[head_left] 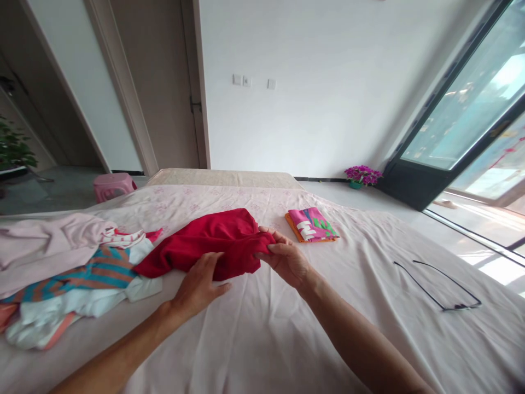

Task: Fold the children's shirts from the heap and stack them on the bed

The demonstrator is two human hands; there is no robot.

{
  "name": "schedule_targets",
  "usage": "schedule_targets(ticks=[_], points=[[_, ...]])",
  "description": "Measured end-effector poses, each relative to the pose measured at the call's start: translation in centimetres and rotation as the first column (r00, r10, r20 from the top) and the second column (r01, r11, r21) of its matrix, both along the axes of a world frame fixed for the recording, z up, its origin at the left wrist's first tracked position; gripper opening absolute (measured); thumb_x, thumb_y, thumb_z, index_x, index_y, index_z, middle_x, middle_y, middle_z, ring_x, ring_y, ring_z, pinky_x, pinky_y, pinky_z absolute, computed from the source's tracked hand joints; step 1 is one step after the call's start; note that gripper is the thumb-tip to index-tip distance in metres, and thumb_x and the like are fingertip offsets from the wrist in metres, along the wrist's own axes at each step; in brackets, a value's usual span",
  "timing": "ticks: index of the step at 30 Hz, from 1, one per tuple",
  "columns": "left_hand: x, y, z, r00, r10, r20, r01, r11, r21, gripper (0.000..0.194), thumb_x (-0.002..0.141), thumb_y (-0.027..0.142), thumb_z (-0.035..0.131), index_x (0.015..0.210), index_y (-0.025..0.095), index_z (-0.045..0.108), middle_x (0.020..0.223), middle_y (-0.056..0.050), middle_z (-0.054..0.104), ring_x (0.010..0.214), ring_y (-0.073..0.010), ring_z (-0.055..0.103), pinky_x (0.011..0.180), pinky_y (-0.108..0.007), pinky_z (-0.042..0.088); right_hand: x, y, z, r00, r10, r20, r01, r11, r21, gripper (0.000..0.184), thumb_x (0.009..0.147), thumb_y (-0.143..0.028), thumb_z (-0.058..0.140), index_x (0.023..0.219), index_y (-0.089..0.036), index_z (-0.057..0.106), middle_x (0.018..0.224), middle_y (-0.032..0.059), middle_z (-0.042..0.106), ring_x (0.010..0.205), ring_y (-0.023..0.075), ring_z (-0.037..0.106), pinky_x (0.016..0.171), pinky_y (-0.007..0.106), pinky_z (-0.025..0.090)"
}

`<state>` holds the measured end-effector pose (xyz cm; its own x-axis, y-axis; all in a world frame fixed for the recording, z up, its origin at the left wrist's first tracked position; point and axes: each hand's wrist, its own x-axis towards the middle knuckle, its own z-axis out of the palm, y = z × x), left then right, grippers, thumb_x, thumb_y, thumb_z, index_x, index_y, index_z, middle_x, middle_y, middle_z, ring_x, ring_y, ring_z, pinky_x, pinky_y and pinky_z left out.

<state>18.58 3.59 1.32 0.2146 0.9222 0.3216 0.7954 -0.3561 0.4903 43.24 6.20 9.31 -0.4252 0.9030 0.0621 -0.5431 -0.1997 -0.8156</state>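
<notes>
A red garment [213, 235] lies bunched across the middle of the covered surface, its left end touching a heap of clothes. My right hand [287, 257] pinches its right end between thumb and fingers, lifting that edge a little. At the garment's near side, my left hand [200, 287] rests with thumb and fingers apart, the fingertips touching the red cloth. What type of garment it is cannot be made out. Beyond my right hand sits a folded pink and orange cloth [312, 224] with white and green print.
Loose clothes, among them a striped blue and brown piece [98, 268] and a pale pink one [53, 246], pile up at the left. Eyeglasses [451, 306] lie at the right on the pale sheet [353, 328]. A pink stool [114, 186] and purple flowers [363, 175] stand beyond.
</notes>
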Motion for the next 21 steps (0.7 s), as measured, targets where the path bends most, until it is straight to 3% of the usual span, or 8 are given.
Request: schedule_targets(ticks=[2, 4, 6, 8, 11, 15, 18, 21], points=[[1.1, 0.9, -0.3, 0.995, 0.087, -0.043, -0.086, 0.996, 0.024, 0.074, 0.072, 0.042, 0.074, 0.137, 0.022, 0.046, 0.139, -0.015, 0.052, 0.128, -0.0357, 0.049, 0.099, -0.046, 0.045, -1.2, -0.6, 1.2, 1.000, 0.016, -0.015, -0.015, 0.998, 0.063, 0.053, 0.064, -0.008, 0.073, 0.113, -0.026, 0.067, 0.102, -0.0018, 0.070, 0.092, 0.0170, 0.067, 0.088, 0.036, 0.057], [1.1, 2.5, 0.1, 0.985, 0.166, -0.055, -0.165, 0.986, 0.015, 0.055, 0.078, 0.035, 0.067, 0.129, 0.021, 0.053, 0.131, -0.015, 0.058, 0.121, -0.0343, 0.055, 0.096, -0.045, 0.046, -1.9, -0.8, 2.3, 1.000, -0.028, 0.000, 0.028, 0.990, 0.139, 0.056, 0.063, -0.008, 0.075, 0.114, -0.028, 0.066, 0.105, -0.0020, 0.070, 0.098, 0.0189, 0.067, 0.092, 0.037, 0.055], [0.3, 3.9, 0.7, 0.982, 0.186, -0.020, -0.187, 0.982, -0.004, 0.031, 0.085, 0.026, 0.053, 0.115, 0.020, 0.060, 0.116, -0.013, 0.064, 0.109, -0.0296, 0.062, 0.092, -0.042, 0.048, -1.9, -0.3, 2.8, 0.987, -0.154, 0.045, 0.140, 0.964, 0.227, 0.052, 0.065, -0.013, 0.077, 0.113, -0.028, 0.066, 0.100, -0.0017, 0.071, 0.094, 0.0183, 0.067, 0.090, 0.036, 0.055], [-1.1, 4.7, 1.4, 0.985, 0.165, 0.048, -0.167, 0.985, 0.044, 0.027, 0.086, 0.019, 0.046, 0.108, 0.020, 0.061, 0.109, -0.010, 0.065, 0.105, -0.0260, 0.064, 0.094, -0.040, 0.049, -1.2, 0.9, 2.5, 0.937, -0.325, 0.130, 0.269, 0.906, 0.327, 0.044, 0.070, -0.018, 0.074, 0.112, -0.026, 0.066, 0.093, -0.0011, 0.071, 0.084, 0.0172, 0.067, 0.083, 0.035, 0.056], [-3.8, 4.7, 2.2, 0.980, 0.174, 0.095, -0.189, 0.964, 0.188, 0.036, 0.079, 0.012, 0.047, 0.111, 0.022, 0.060, 0.115, -0.008, 0.062, 0.113, -0.0243, 0.060, 0.100, -0.036, 0.047, 0.7, 3.2, 0.8, 0.738, -0.581, 0.344, 0.370, 0.774, 0.513, 0.029, 0.073, -0.019, 0.064, 0.102, -0.023, 0.068, 0.087, 0.0010, 0.070, 0.078, 0.0181, 0.064, 0.076, 0.034, 0.054], [-7.0, 3.7, 3.0, 0.966, 0.237, 0.102, -0.255, 0.942, 0.219, 0.042, 0.079, 0.013, 0.046, 0.117, 0.024, 0.061, 0.120, -0.007, 0.064, 0.116, -0.0242, 0.060, 0.103, -0.035, 0.045, 2.6, 4.9, -1.7, 0.394, -0.746, 0.537, 0.260, 0.651, 0.713, 0.019, 0.075, -0.019, 0.054, 0.087, -0.021, 0.069, 0.093, 0.0054, 0.067, 0.087, 0.0205, 0.061, 0.080, 0.033, 0.051], [-8.5, 3.2, 4.3, 0.945, 0.177, 0.276, -0.204, 0.976, 0.074, 0.040, 0.086, 0.029, 0.050, 0.125, 0.021, 0.059, 0.120, -0.007, 0.069, 0.114, -0.0242, 0.062, 0.102, -0.036, 0.046, 2.7, 4.7, -2.2, 0.469, -0.740, 0.482, 0.308, 0.649, 0.695, 0.010, 0.079, -0.029, 0.059, 0.080, -0.021, 0.064, 0.096, 0.0056, 0.064, 0.093, 0.0207, 0.059, 0.078, 0.031, 0.050], [-9.4, 2.9, 5.9, 0.876, 0.082, 0.476, -0.012, 0.989, -0.149, 0.049, 0.087, 0.051, 0.053, 0.124, 0.020, 0.062, 0.120, -0.007, 0.070, 0.118, -0.0264, 0.061, 0.101, -0.035, 0.048, 2.1, 3.9, -1.5, 0.715, -0.583, 0.386, 0.427, 0.802, 0.418, 0.018, 0.081, -0.038, 0.060, 0.074, -0.022, 0.056, 0.066, -0.0021, 0.056, 0.061, 0.0141, 0.053, 0.055, 0.025, 0.044]])
